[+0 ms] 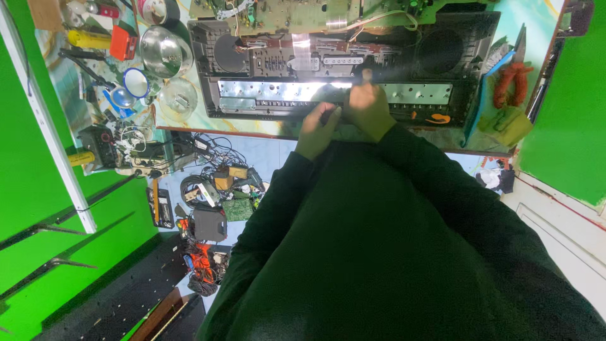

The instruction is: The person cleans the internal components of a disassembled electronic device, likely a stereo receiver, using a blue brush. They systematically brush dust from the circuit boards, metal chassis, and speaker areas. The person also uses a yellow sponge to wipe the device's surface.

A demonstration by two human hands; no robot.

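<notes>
An opened black electronic chassis [265,63] lies on the workbench, with a shiny metal strip [278,89] along its front and round speaker openings at both ends. My right hand [369,112] is curled in a fist over the strip's middle, and a pale blurred tip of a small tool [366,75] sticks up from it. My left hand [317,131] is close beside it at the chassis's front edge, fingers bent against a dark part; what it grips is unclear. Dark green sleeves cover both arms.
A green circuit board [303,14] lies behind the chassis. Left of it are a metal bowl [160,50], glass lids, a magnifier [136,83] and small tools. Orange-handled pliers [512,81] lie at the right. Cables, boxes and boards [214,202] clutter the floor below the bench.
</notes>
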